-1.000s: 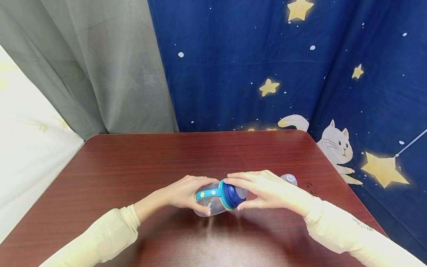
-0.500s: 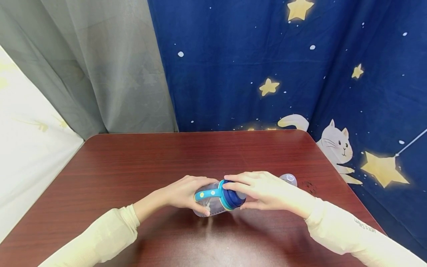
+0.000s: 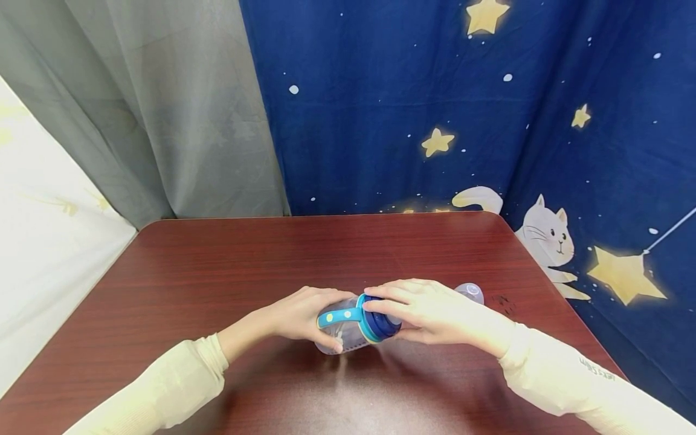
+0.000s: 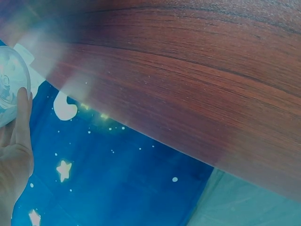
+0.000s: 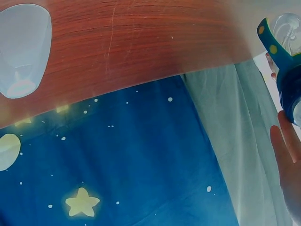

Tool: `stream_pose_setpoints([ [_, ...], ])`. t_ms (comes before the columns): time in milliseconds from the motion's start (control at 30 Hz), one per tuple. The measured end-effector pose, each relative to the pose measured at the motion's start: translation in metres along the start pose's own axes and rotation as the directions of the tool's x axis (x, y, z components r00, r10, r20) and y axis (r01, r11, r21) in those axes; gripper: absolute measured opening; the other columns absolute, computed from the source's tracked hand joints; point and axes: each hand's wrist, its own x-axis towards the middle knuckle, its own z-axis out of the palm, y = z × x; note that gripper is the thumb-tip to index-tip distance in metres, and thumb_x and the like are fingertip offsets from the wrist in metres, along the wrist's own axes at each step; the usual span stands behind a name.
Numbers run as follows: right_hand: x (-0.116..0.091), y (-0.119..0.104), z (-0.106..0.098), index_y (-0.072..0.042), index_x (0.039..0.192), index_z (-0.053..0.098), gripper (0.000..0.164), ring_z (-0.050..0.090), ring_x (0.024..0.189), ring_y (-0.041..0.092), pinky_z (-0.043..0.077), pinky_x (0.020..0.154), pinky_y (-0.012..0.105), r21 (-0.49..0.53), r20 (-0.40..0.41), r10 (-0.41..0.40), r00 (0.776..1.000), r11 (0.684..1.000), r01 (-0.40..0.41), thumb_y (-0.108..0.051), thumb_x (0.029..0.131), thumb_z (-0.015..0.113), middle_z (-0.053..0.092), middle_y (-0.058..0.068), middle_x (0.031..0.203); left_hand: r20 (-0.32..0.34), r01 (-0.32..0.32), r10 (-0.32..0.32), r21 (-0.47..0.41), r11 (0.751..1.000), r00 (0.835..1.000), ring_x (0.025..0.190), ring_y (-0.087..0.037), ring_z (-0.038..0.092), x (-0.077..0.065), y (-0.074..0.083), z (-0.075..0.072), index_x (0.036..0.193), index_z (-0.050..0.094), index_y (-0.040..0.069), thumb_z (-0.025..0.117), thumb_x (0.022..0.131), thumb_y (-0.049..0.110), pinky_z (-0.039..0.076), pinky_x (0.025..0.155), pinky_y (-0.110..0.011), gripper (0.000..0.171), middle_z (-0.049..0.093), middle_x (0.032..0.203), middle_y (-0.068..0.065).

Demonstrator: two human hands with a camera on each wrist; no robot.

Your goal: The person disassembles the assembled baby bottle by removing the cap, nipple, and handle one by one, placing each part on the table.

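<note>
In the head view, a baby bottle (image 3: 348,335) with a clear body and a teal handle (image 3: 341,316) is held tilted over the table, its top toward the right. My left hand (image 3: 301,313) grips the body, thumb on the near side. Around the dark blue screw ring (image 3: 385,323) curl the fingers of my right hand (image 3: 432,311); its thumb is partly hidden behind the ring. The left wrist view catches the bottle's round base (image 4: 8,82) beside the left fingers. At the right wrist view's edge are the ring (image 5: 288,92) and right fingertips (image 5: 278,136).
A translucent dome-shaped bottle cap (image 5: 24,54) lies on the reddish-brown wooden table (image 3: 261,248), partly behind my right wrist in the head view. Dark marks (image 3: 504,304) show on the tabletop near it. Blue star-patterned (image 3: 380,121) and grey curtains (image 3: 201,121) hang beyond the table edge.
My right fingers have shifted a little around the ring, and the thumb has slipped lower and further behind it. The left hand and bottle body stay nearly still.
</note>
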Motion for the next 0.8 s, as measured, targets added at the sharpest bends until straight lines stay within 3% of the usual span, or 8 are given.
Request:
stream_pose_setpoints([
  [267, -0.001, 0.0001, -0.0001, -0.017, 0.138, 0.037, 0.073, 0.047, 0.114, 0.016, 0.043, 0.088, 0.036, 0.066, 0.003, 0.054, 0.999, 0.996, -0.054, -0.04, 0.077, 0.071, 0.041, 0.002, 0.137, 0.004, 0.01, -0.01, -0.01, 1.0, 1.0, 0.084, -0.003, 0.054, 0.0002, 0.0021, -0.0004, 0.129, 0.047, 0.013, 0.072, 0.07, 0.051, 0.046, 0.068, -0.021, 0.074, 0.058, 0.102, 0.009],
  [533, -0.0042, 0.0014, -0.0016, -0.016, 0.134, 0.044, 0.066, 0.048, 0.115, 0.016, 0.041, 0.09, 0.038, 0.092, -0.104, 0.129, 0.986, 0.989, -0.12, -0.052, 0.082, 0.059, 0.044, 0.0, 0.135, -0.019, -0.006, 0.007, 0.006, 1.0, 1.0, 0.086, -0.002, 0.054, 0.0012, 0.0029, 0.0006, 0.128, 0.048, 0.013, 0.072, 0.069, 0.053, 0.046, 0.07, -0.021, 0.075, 0.059, 0.103, 0.009],
  [800, -0.0066, -0.0001, -0.0005, -0.017, 0.133, 0.047, 0.069, 0.053, 0.108, 0.015, 0.044, 0.084, 0.038, 0.072, -0.075, 0.198, 0.977, 0.979, -0.193, -0.06, 0.079, 0.057, 0.052, -0.002, 0.127, -0.016, 0.01, -0.01, -0.018, 1.0, 1.0, 0.086, -0.003, 0.054, 0.0004, 0.0042, -0.001, 0.129, 0.047, 0.014, 0.072, 0.07, 0.052, 0.046, 0.07, -0.021, 0.074, 0.058, 0.104, 0.008],
])
